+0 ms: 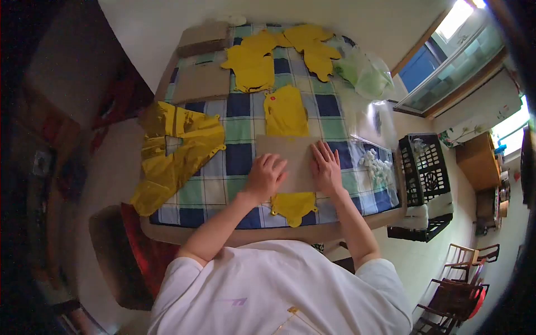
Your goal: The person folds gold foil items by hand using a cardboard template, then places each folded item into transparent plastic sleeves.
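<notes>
A flat piece of brown cardboard [295, 149] lies on top of a deflated yellow foil balloon [286, 114], which sticks out beyond its far and near edges. The part of the balloon under the cardboard is hidden. My left hand [267, 176] rests on the left part of the cardboard, fingers slightly bent and apart, gripping nothing. Flat on the right edge lies my right hand [328, 168], its fingers stretched out. Another flat golden balloon [184, 151], shaped like a letter A, is spread to the left.
More flat yellow balloons [251, 67] lie at the far side of the checked tablecloth [240, 159]. Cardboard sheets [201, 82] are at the far left. Clear plastic bags [371, 125] and small white pieces [375, 166] lie on the right. Beside the table stands a black crate [427, 173].
</notes>
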The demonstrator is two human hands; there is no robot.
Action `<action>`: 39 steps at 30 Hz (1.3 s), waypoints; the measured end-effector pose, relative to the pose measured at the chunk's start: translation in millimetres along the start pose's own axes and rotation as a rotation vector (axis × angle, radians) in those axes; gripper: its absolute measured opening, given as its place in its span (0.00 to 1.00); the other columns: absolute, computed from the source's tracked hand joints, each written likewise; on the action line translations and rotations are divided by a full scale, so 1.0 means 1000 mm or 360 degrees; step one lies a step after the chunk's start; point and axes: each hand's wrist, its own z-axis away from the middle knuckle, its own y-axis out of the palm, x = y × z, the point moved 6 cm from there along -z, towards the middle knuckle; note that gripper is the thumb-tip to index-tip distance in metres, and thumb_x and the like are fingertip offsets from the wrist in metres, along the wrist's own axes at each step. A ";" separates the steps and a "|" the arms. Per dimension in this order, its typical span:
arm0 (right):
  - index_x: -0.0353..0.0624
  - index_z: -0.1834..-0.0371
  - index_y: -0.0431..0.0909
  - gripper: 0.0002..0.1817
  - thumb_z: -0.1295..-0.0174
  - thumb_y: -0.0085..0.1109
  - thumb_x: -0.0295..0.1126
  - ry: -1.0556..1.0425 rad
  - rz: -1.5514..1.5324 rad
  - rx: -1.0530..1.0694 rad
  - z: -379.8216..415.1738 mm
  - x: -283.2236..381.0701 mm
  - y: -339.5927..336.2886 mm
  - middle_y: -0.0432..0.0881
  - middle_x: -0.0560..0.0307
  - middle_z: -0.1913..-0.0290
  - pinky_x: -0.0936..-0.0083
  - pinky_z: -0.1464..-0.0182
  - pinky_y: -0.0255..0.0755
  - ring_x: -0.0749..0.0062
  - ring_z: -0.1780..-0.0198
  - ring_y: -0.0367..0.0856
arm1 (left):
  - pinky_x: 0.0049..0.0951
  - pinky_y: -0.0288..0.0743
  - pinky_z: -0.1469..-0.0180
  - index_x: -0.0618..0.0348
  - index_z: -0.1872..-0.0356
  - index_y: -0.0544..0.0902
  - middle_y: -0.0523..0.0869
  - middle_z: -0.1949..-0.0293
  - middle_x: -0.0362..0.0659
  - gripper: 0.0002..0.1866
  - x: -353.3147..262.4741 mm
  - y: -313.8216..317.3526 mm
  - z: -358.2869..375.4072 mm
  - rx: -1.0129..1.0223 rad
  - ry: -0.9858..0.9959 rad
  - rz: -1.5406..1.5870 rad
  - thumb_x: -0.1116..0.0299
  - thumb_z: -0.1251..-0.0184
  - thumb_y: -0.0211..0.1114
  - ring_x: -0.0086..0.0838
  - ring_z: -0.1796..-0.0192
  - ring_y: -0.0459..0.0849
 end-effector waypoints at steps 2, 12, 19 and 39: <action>0.49 0.34 0.66 0.26 0.38 0.51 0.35 -0.0038 -0.0013 0.0056 -0.004 -0.002 -0.002 0.64 0.50 0.32 0.50 0.30 0.48 0.57 0.29 0.58 | 0.45 0.63 0.38 0.57 0.50 0.79 0.74 0.44 0.51 0.19 0.002 -0.002 -0.005 -0.0103 0.0019 -0.0043 0.62 0.42 0.65 0.45 0.40 0.70; 0.51 0.33 0.64 0.26 0.36 0.51 0.37 -0.0126 -0.0056 0.0209 -0.009 -0.009 0.002 0.61 0.53 0.30 0.55 0.28 0.48 0.59 0.28 0.56 | 0.47 0.63 0.40 0.56 0.48 0.77 0.72 0.44 0.50 0.21 0.040 0.000 -0.017 -0.0102 -0.0318 0.0014 0.62 0.43 0.66 0.46 0.40 0.68; 0.51 0.33 0.65 0.25 0.35 0.49 0.36 -0.0132 -0.0072 0.0191 -0.009 -0.004 -0.005 0.62 0.53 0.30 0.57 0.28 0.48 0.59 0.28 0.57 | 0.48 0.62 0.39 0.55 0.45 0.75 0.72 0.43 0.51 0.24 0.043 -0.002 -0.013 0.0003 -0.0270 -0.0124 0.61 0.43 0.66 0.46 0.40 0.68; 0.40 0.54 0.79 0.22 0.52 0.66 0.37 0.0792 -0.0473 0.0432 -0.150 -0.059 0.054 0.82 0.42 0.56 0.61 0.55 0.73 0.50 0.56 0.80 | 0.51 0.50 0.30 0.52 0.39 0.71 0.66 0.35 0.48 0.26 0.014 0.022 0.013 0.0356 -0.0053 -0.0268 0.53 0.35 0.54 0.43 0.30 0.57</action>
